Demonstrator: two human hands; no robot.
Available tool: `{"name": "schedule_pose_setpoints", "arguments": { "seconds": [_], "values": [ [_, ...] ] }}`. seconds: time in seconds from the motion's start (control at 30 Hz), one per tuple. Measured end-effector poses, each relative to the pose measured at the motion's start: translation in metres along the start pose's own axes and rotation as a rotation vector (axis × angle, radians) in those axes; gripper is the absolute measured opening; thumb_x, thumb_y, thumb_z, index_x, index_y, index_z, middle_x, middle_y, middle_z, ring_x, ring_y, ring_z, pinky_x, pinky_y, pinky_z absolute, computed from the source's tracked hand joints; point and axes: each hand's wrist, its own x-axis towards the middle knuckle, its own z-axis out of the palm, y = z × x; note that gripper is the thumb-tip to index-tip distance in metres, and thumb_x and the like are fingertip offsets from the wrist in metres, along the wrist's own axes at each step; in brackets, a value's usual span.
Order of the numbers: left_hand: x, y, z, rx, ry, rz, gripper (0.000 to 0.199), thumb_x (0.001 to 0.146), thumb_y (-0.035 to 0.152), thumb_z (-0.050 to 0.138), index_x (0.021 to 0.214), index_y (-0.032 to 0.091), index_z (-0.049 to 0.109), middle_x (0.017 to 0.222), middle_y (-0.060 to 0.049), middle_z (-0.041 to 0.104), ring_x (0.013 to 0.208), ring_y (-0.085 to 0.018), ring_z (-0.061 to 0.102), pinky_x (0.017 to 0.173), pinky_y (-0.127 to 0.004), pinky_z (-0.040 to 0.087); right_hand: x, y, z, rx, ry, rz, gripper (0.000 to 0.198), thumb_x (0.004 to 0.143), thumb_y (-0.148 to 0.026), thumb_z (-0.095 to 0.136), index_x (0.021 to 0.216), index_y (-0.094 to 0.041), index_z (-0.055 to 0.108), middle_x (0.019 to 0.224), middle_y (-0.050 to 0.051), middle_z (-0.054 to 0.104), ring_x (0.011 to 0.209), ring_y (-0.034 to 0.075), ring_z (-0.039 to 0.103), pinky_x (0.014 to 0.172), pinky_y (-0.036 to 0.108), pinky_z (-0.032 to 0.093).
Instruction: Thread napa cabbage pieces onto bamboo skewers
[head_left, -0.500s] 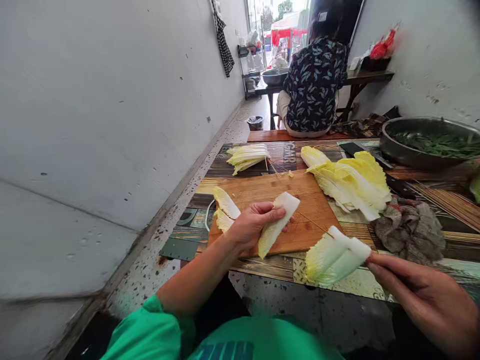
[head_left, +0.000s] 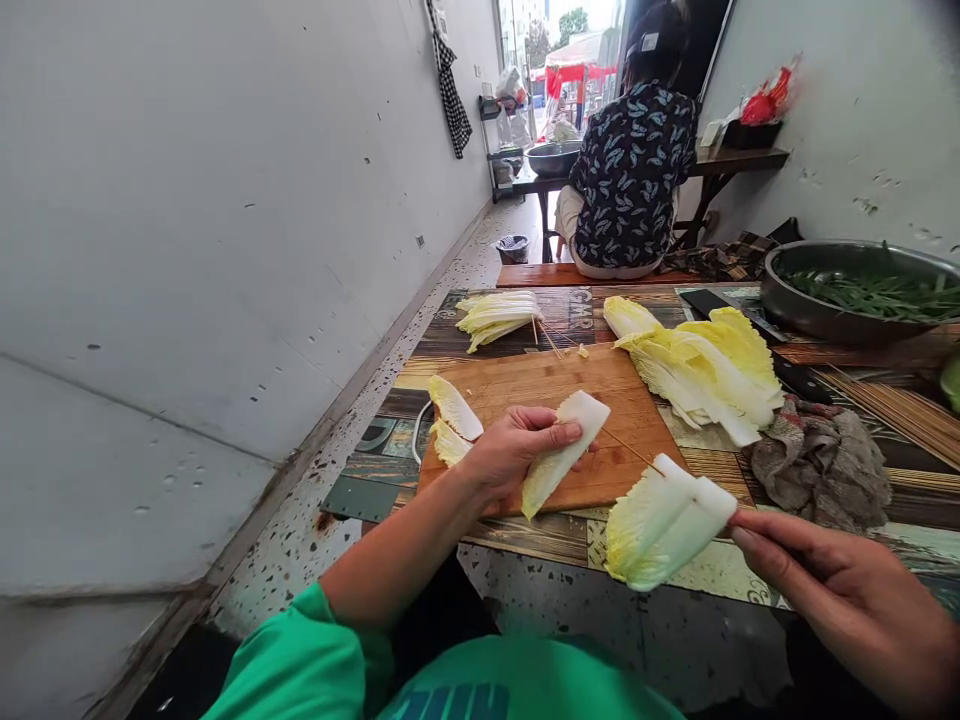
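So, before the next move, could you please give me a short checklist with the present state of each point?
1. Left hand holds a cabbage piece: ok.
2. Right hand holds the skewer with threaded cabbage on it: ok.
3. Skewer tip inside the left hand's piece: cannot tell.
4. Left fingers clear of the tip: cannot tell, partly hidden.
5. Black handle away from both hands: ok.

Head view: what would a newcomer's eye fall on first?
Probably the skewered cabbage pieces at the right grip, with another pale piece in the left grip over the cutting board. Next, the bright yellow leaf pile by the board's right side. Beyond the table, a person in a dark patterned shirt sits facing away.
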Motion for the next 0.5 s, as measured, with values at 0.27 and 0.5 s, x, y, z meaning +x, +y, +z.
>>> {"name": "schedule_pose_setpoints", "arguments": {
  "seconds": [0.27, 0.5],
  "values": [
    [0.001, -0.009, 0.002, 0.052, -0.047, -0.017, 0.042, 0.056, 0.044, 0.091, 0.077, 0.011, 0.077, 0.072, -0.007, 0.073, 0.059, -0.011, 0.064, 0.059, -0.024, 0.051, 0.011, -0.013, 0.004, 0.103, -0.052, -0.024, 0.036, 0.087, -0.05, 0.059, 0.092, -0.021, 0.08, 0.073, 0.004, 0.076, 0.062, 0.019, 0.07, 0.053, 0.023, 0.056],
    [-0.001, -0.012, 0.006, 0.161, -0.064, 0.023, 0.037, 0.063, 0.045, 0.088, 0.076, 0.011, 0.078, 0.071, -0.004, 0.072, 0.058, -0.009, 0.059, 0.055, -0.021, 0.045, 0.018, -0.026, 0.01, 0.089, -0.086, -0.061, 0.033, 0.09, -0.044, 0.056, 0.097, -0.022, 0.079, 0.081, 0.003, 0.077, 0.078, 0.021, 0.074, 0.064, 0.024, 0.058]
  ]
}}
